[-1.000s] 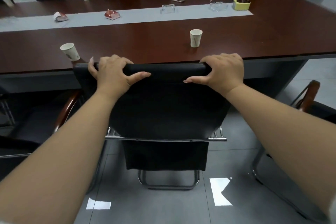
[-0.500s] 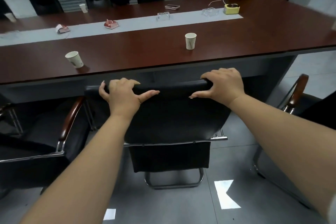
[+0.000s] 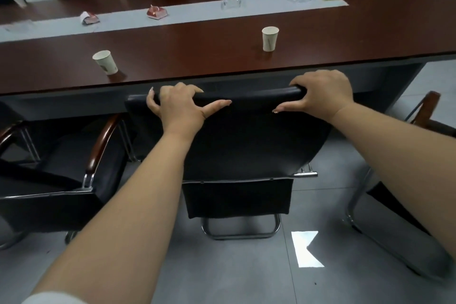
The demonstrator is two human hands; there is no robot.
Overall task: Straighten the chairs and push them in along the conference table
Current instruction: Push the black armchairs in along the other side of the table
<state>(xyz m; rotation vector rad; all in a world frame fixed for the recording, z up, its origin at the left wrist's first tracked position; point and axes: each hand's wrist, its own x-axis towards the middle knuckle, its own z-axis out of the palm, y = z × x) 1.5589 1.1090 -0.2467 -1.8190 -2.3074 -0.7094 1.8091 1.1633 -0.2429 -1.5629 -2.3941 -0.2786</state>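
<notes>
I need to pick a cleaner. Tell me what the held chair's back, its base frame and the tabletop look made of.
Chair back: black leather or faux leather by its smooth, faintly glossy skin; which one cannot be told.
Base frame: chromed metal tube, bright and mirror-like.
Tabletop: dark reddish-brown wood or wood-look veneer, with a satin sheen; its light grey centre strip looks matte, material unclear.

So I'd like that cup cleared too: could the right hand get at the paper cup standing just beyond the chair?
Probably yes. The right hand grips the chair back, and the paper cup stands upright on the conference table just past it, nothing between; it must let go first.
</notes>
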